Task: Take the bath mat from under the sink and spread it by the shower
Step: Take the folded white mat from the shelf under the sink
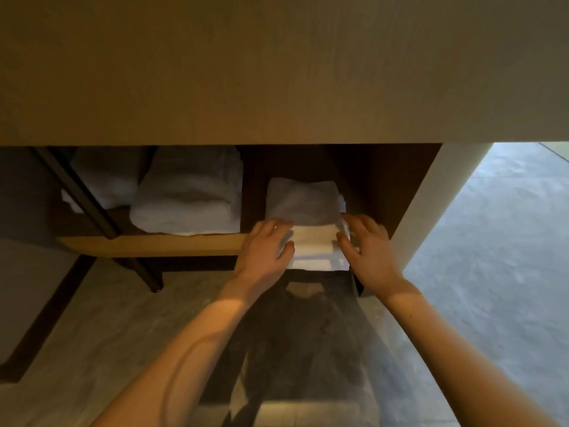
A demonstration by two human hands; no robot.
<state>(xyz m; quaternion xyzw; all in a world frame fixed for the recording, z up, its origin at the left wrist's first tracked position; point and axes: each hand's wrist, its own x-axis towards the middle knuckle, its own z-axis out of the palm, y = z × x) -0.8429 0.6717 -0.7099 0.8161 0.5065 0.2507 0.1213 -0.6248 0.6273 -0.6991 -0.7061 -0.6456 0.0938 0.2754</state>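
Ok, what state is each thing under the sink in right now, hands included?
Bath mat: folded, front edge pulled partway off the shelf.
Left hand: gripping the mat's left side.
Right hand: gripping the mat's right side.
Folded towel: lying on the mat, further back.
Towel stack: folded, untouched on the shelf.

White bath mat (312,241); wooden shelf (147,244) tan (plain).

Both bare forearms reach forward and converge. Left hand (267,246) palm down, fingers (278,225) spread and curled, thumb low. Right hand (368,249) mirrors it, palm turned inward, fingers bent. Hands apart, level with each other, wrists straight.
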